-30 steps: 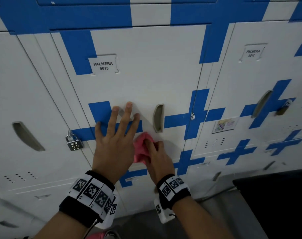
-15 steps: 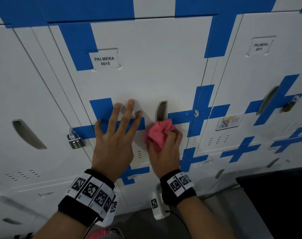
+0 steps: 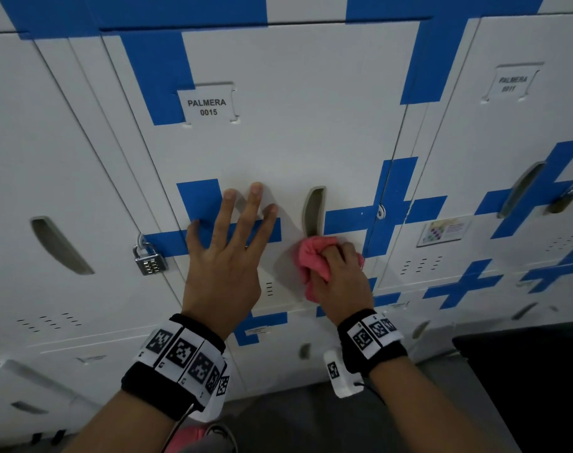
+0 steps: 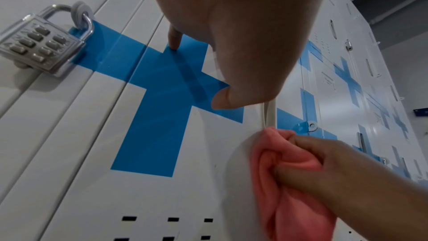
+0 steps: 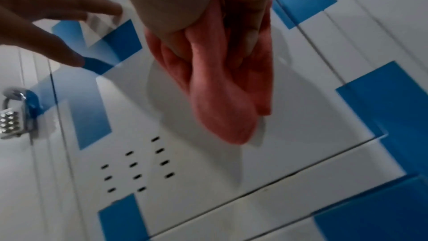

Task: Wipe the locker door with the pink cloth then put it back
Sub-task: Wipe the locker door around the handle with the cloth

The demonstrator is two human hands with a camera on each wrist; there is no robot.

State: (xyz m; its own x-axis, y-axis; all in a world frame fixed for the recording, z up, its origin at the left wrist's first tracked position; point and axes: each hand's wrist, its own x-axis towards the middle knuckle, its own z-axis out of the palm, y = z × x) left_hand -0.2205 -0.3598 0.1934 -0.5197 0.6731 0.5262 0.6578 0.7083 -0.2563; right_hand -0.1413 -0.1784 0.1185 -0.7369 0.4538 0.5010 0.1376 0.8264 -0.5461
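Observation:
The white locker door [image 3: 295,135] with blue crosses carries the label PALMERA 0015. My left hand [image 3: 227,253] lies flat on it with fingers spread, left of the recessed handle [image 3: 313,210]. My right hand [image 3: 339,279] grips the bunched pink cloth [image 3: 312,259] and holds it against the door just below that handle. The left wrist view has the cloth [image 4: 289,180] in my right hand's fingers [image 4: 324,162], and my left fingertips [image 4: 174,40] on the blue cross. In the right wrist view the cloth [image 5: 220,87] hangs from my fist against the door [image 5: 301,107].
A silver combination padlock [image 3: 147,258] hangs on the neighbouring door to the left. Vent slots [image 3: 269,288] sit low on the door. Another locker [image 3: 507,132] stands to the right. A dark surface [image 3: 523,380] fills the lower right, over grey floor.
My right hand carried the cloth up and right to the handle, then came down a little and further right. My left hand stayed flat on the door.

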